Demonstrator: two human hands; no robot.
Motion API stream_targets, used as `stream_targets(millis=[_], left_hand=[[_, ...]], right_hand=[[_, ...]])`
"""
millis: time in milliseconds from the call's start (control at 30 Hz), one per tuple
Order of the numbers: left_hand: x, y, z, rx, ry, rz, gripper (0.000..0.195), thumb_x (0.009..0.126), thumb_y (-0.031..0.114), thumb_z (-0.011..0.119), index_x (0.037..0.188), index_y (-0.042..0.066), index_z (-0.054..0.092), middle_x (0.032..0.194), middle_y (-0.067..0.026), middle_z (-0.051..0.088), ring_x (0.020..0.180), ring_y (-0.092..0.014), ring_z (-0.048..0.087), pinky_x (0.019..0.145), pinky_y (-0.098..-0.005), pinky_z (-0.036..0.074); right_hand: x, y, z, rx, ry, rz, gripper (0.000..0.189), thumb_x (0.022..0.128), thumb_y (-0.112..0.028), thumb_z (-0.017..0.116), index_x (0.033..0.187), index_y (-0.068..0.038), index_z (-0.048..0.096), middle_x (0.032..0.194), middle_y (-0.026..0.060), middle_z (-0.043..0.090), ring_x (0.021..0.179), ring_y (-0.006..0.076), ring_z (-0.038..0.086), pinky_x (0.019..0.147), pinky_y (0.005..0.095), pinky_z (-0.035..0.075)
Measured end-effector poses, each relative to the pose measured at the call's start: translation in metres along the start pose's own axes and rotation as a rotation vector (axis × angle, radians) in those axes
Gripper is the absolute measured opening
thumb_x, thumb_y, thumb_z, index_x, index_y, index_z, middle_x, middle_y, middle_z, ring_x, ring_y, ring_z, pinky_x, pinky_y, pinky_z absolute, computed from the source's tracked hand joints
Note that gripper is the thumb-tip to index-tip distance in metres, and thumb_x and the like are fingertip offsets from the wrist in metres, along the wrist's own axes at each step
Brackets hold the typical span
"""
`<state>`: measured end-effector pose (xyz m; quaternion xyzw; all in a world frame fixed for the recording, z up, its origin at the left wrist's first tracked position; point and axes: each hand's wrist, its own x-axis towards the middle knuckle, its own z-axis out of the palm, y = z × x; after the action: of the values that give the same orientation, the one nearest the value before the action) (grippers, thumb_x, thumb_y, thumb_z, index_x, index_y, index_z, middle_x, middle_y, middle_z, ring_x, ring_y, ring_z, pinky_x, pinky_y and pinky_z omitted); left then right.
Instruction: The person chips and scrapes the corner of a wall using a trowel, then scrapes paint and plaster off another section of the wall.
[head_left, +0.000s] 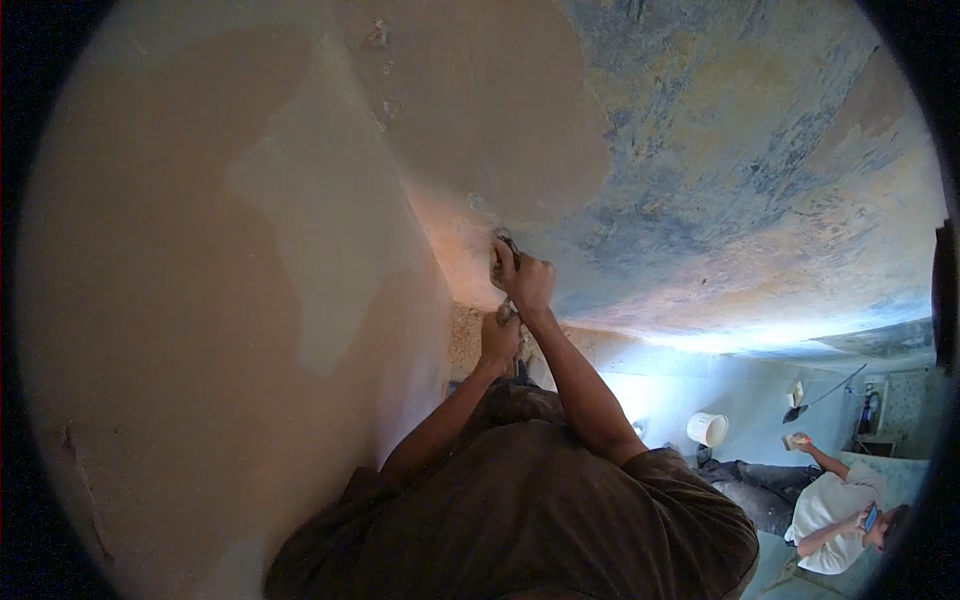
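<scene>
My right hand (534, 283) is wrapped around a small, plaster-stained hand tool (498, 262), perhaps a trowel or scraper, held up against the wall beside the corner. Its blade is mostly hidden by my fingers. Just below, my left hand (499, 339) grips a second tool by its handle (505, 311), whose full shape I cannot tell. The patchy plastered wall (510, 112) ahead meets a smoother side wall (330, 225) in a long corner. Darker, damp-looking plaster patches show on both.
A white bucket (706, 429) stands on the floor at right. Beyond it are a long-handled tool (796, 412) and a person (836, 517) holding a block-like tool (796, 442) and a phone (870, 518). Rough speckled material (466, 337) lies low in the corner.
</scene>
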<state>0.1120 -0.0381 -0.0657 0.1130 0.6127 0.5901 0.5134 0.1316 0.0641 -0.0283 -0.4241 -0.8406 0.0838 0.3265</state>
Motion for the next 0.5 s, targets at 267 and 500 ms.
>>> stream_targets(millis=[267, 500], left_hand=[[-0.007, 0.007, 0.006, 0.077, -0.060, -0.032, 0.024, 0.081, 0.011, 0.053, 0.059, 0.004, 0.046, 0.046, -0.0017, 0.042, 0.037, -0.013, 0.045, 0.035, -0.0318, 0.035], [0.006, -0.021, 0.005, 0.035, -0.031, 0.000, 0.023, 0.080, 0.012, 0.055, 0.060, 0.002, 0.048, 0.049, -0.0020, 0.045, 0.036, -0.014, 0.044, 0.035, -0.0324, 0.034]], right_hand=[[-0.009, 0.017, 0.013, 0.058, 0.057, 0.191, 0.047, 0.085, -0.041, 0.057, 0.062, -0.001, 0.067, 0.052, 0.0204, 0.055, 0.046, 0.0374, 0.055, 0.047, 0.0424, 0.045], [-0.013, 0.023, 0.014, -0.027, -0.100, 0.265, 0.038, 0.084, -0.040, 0.056, 0.069, -0.008, 0.070, 0.056, 0.0169, 0.059, 0.049, 0.0334, 0.060, 0.048, 0.0397, 0.049]])
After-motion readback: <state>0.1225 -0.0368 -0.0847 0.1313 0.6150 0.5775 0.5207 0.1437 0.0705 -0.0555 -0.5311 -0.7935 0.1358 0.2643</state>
